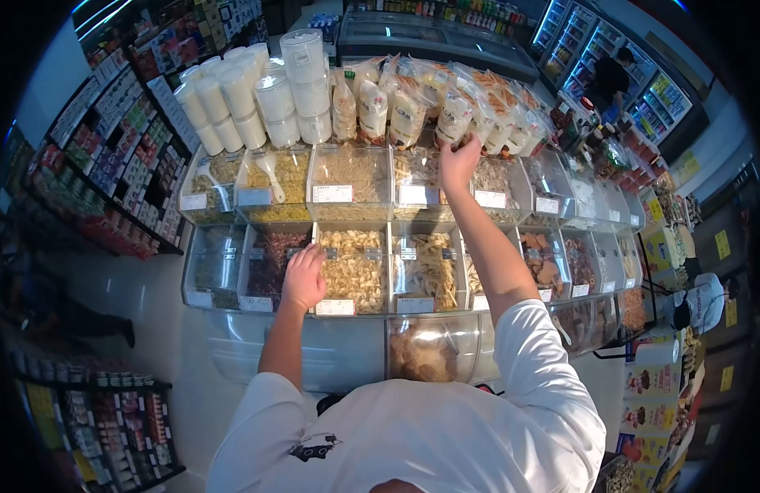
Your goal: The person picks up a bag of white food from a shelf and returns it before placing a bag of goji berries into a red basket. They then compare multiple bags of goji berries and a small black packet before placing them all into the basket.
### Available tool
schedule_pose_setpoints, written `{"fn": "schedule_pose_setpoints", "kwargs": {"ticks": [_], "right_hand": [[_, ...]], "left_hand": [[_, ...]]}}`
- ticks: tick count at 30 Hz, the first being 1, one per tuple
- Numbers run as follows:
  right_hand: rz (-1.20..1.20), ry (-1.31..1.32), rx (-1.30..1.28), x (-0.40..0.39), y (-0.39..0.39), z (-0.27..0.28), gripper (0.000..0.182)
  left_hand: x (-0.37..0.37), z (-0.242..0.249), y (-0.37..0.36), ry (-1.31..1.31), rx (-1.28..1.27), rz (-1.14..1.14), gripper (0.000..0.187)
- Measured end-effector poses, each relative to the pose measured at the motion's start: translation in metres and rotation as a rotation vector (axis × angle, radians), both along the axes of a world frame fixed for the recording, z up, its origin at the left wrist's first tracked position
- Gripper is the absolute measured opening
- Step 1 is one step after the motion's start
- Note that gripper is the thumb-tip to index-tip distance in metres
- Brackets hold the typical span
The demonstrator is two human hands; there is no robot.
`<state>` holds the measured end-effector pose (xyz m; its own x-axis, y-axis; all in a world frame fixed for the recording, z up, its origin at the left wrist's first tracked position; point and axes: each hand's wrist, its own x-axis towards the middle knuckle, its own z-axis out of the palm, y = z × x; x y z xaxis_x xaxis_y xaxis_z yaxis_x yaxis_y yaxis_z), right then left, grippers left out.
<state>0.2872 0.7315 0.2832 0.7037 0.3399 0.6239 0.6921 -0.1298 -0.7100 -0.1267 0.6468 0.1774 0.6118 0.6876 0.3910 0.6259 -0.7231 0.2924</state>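
Note:
My right hand reaches to the top of the display, its fingers closed at the base of a printed clear bag in a row of similar bags. On the lower tier, my left hand rests at the divider between a bin of dark red dried goods and a bin of pale dried slices. Its fingers are slightly apart and it holds nothing. Above it, a white scoop lies in a bin of yellow goods.
Stacked clear tubs with pale contents stand at the upper left of the display. Shelves of packaged goods line the left side. A person in dark clothes is near the lit drinks fridges at the upper right.

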Motion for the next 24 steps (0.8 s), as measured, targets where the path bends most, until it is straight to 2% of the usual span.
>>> {"fn": "schedule_pose_setpoints", "kwargs": {"ticks": [2,8,12,14,18,24], "right_hand": [[0.224,0.216,-0.005,0.009,0.005,-0.001,0.06],[0.042,0.083,-0.089,0.005,0.013,0.002,0.062],[0.027,0.132,-0.102,0.004,0.02,0.004,0.061],[0.229,0.26,-0.116,0.005,0.021,0.007,0.054],[0.229,0.204,-0.076,-0.013,0.02,0.011,0.051],[0.286,0.281,-0.11,-0.013,0.016,0.01,0.053]], "left_hand": [[0.0,-0.001,0.001,0.001,0.005,0.008,0.047],[0.0,-0.003,0.001,-0.018,0.0,0.006,0.047],[0.001,-0.001,0.001,-0.016,-0.011,0.004,0.047],[0.001,-0.001,0.001,-0.014,-0.006,0.003,0.048],[0.0,-0.001,0.001,-0.02,-0.005,0.001,0.048],[0.001,-0.001,0.0,-0.014,-0.002,0.0,0.048]]}}
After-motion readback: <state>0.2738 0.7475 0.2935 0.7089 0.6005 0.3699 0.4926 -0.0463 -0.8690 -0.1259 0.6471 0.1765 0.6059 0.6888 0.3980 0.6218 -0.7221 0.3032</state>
